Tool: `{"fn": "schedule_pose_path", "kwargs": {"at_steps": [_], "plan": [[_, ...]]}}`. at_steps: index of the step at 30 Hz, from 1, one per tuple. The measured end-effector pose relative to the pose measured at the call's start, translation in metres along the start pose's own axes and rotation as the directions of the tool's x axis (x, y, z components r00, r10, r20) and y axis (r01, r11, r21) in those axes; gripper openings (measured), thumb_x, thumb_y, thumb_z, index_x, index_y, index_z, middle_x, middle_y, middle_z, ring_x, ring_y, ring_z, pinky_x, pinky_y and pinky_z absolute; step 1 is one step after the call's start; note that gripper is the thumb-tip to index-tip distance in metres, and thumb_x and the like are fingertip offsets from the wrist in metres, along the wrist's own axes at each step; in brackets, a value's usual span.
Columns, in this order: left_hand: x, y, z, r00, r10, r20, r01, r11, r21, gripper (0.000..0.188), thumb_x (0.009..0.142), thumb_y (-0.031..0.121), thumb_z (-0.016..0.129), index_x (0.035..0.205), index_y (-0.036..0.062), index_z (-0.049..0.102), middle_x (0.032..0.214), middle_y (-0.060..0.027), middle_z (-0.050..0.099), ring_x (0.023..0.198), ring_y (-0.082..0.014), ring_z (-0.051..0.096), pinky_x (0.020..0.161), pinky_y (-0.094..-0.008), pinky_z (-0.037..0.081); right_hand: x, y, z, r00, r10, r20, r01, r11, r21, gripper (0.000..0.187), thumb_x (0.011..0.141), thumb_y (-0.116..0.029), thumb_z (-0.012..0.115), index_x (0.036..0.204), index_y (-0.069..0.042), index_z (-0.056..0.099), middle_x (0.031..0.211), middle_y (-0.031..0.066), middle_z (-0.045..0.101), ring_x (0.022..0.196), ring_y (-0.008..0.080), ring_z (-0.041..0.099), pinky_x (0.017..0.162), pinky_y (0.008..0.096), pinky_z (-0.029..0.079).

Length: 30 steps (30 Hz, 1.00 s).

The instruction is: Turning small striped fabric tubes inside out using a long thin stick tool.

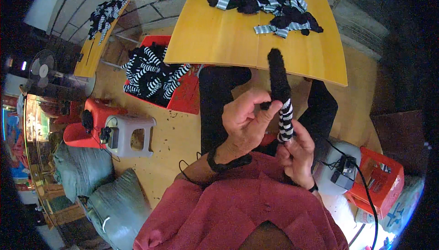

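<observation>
Between my hands, a slim knitted tube (286, 117) stands upright, fuzzy black at its upper part and black-and-white striped at its lower part. My left hand (249, 117) pinches it from the left, about where the black part meets the stripes; a small dark bit shows between its fingers. My right hand (299, 156) grips the lower striped end, with fingers closed round it. The tube's black tip reaches up over the near edge of the yellow table (215, 39). On that table lies a pile of black fuzzy and grey-striped pieces (274, 3).
Left of the table, a red crate (183, 97) holds many striped tubes. A grey stool (132, 133), a red chair (91, 117) and stuffed sacks (119, 204) stand at the left. At the right are another grey stool (331, 165), a red crate-like stool (379, 177) and a black cable (366, 186).
</observation>
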State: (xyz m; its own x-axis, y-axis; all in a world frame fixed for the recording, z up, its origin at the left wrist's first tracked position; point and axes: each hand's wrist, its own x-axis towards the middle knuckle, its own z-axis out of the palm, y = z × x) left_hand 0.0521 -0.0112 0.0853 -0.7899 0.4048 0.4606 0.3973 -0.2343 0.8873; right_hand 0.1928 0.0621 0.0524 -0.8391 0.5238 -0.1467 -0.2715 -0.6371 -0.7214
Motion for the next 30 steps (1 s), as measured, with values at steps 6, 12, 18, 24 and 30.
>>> {"fn": "schedule_pose_path", "kwargs": {"at_steps": [6,12,18,24,30], "plan": [[-0.008,-0.008,0.003,0.996,-0.038,0.078,0.046,0.993,-0.107,0.012,0.08,0.001,0.066,0.086,-0.0023,0.057,0.076,-0.0035,0.059,0.068,-0.0061,0.054,0.055,-0.0216,0.044,0.014,0.006,0.006,0.988,0.042,-0.146,-0.049,0.998,-0.05,0.036,0.085,0.002,0.053,0.12,-0.003,0.052,0.096,0.0121,0.063,0.068,0.0123,0.059,0.055,0.0215,0.047],[0.005,-0.02,0.001,0.991,-0.107,0.084,0.128,0.943,-0.307,0.023,0.079,0.0,0.067,0.097,-0.0035,0.053,0.091,-0.0052,0.057,0.082,-0.0093,0.054,0.073,-0.022,0.045,0.024,0.016,-0.004,0.829,-0.544,0.131,0.394,0.403,-0.826,0.032,0.083,0.004,0.054,0.115,0.0,0.058,0.079,0.0022,0.059,0.061,0.0061,0.049,0.053,0.0193,0.04],[0.033,-0.02,-0.008,0.933,-0.283,0.224,0.357,0.81,-0.465,0.044,0.085,0.026,0.062,0.116,-0.0013,0.047,0.102,-0.0096,0.057,0.09,-0.0178,0.057,0.081,-0.0299,0.045,0.018,0.016,-0.009,0.825,-0.516,0.231,0.437,0.321,-0.84,0.033,0.081,0.006,0.055,0.114,0.0,0.059,0.08,0.004,0.061,0.064,0.0061,0.051,0.056,0.0197,0.041],[0.038,-0.017,-0.008,0.92,-0.378,0.101,0.351,0.683,-0.64,0.024,0.088,0.021,0.058,0.101,0.0017,0.054,0.085,-0.005,0.059,0.079,-0.0134,0.056,0.073,-0.0279,0.045,0.003,0.014,-0.003,0.932,-0.353,0.076,0.263,0.521,-0.812,0.035,0.084,0.003,0.052,0.119,0.0,0.054,0.074,0.0036,0.06,0.058,0.0041,0.048,0.05,0.0179,0.035],[0.032,-0.019,-0.002,0.92,-0.388,-0.06,0.237,0.671,-0.703,0.014,0.083,0.008,0.065,0.093,0.0022,0.057,0.084,0.0002,0.059,0.073,-0.0065,0.054,0.068,-0.0205,0.045,0.0,0.029,0.0,0.933,-0.356,-0.041,0.215,0.648,-0.731,0.039,0.085,-0.002,0.053,0.124,-0.001,0.049,0.068,0.0007,0.056,0.052,0.0039,0.043,0.046,0.0171,0.031]]}}
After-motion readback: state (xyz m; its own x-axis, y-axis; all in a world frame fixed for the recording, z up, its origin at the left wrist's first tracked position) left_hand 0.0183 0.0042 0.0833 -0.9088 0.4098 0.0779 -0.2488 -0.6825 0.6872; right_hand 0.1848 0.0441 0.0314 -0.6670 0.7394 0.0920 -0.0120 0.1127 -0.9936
